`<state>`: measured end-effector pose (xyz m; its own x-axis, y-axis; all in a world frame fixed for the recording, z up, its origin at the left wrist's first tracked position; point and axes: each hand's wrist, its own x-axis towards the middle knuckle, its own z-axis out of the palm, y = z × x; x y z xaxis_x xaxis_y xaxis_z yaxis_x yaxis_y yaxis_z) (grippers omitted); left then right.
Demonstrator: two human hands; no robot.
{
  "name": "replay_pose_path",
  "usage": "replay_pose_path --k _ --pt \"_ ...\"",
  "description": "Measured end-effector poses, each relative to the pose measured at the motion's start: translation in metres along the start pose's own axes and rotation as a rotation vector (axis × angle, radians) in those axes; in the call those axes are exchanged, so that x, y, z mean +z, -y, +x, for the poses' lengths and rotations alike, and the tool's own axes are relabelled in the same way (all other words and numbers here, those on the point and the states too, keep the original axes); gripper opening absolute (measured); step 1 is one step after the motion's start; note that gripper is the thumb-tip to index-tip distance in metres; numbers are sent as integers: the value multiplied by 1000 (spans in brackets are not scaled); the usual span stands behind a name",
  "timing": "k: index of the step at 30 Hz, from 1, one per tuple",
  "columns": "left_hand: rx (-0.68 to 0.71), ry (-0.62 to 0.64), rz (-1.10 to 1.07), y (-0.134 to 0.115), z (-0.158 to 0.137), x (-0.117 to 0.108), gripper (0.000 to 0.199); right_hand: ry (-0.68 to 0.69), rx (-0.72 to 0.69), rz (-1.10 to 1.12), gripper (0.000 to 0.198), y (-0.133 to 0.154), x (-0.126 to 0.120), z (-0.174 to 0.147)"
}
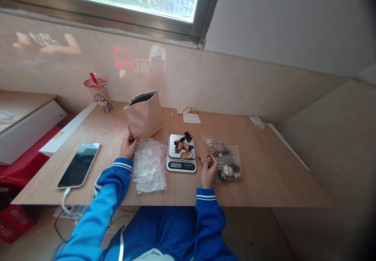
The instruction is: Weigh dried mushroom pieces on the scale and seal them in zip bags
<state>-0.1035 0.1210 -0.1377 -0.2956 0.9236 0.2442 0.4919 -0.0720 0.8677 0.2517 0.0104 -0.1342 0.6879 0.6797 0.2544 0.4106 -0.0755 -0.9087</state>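
My left hand [128, 148] is at the lower left corner of an upright brown paper pouch [142, 116], whose top gapes. Its fingers are pinched together; whether they grip the pouch's edge or a small piece, I cannot tell. A dried brown slice [203, 157] is held in my right hand [209, 171], just right of a kitchen scale [181, 166]. Several dark-edged dried slices [183, 147] lie on the scale's plate; its display is too small to read. Beside my right hand are clear zip bags [235, 159] with dried pieces inside. Flat clear bags [148, 167] lie left of the scale.
A phone [79, 165] with a white cable lies at the left of the wooden table [273, 171]. A lidded drink cup [100, 96] with a red straw stands at the back left. Crumpled tissue [257, 122] and a white paper piece [192, 118] lie near the wall.
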Motion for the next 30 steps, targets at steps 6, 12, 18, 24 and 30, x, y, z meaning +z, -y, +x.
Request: replay_pose_path --k 6,12,18,24,30 --pt "166 -247 -45 -7 -9 -4 50 -37 -61 -56 38 3 1 -1" --pt "305 -570 109 -29 -24 -18 25 -141 -209 -244 34 7 2 -2" --pt "397 45 138 -76 -54 -18 20 121 -427 -221 33 29 25 42" --pt "309 408 333 -79 -109 13 39 565 -396 -429 34 49 71 89" --pt "282 461 498 -59 -133 22 49 407 -352 -456 39 34 58 96"
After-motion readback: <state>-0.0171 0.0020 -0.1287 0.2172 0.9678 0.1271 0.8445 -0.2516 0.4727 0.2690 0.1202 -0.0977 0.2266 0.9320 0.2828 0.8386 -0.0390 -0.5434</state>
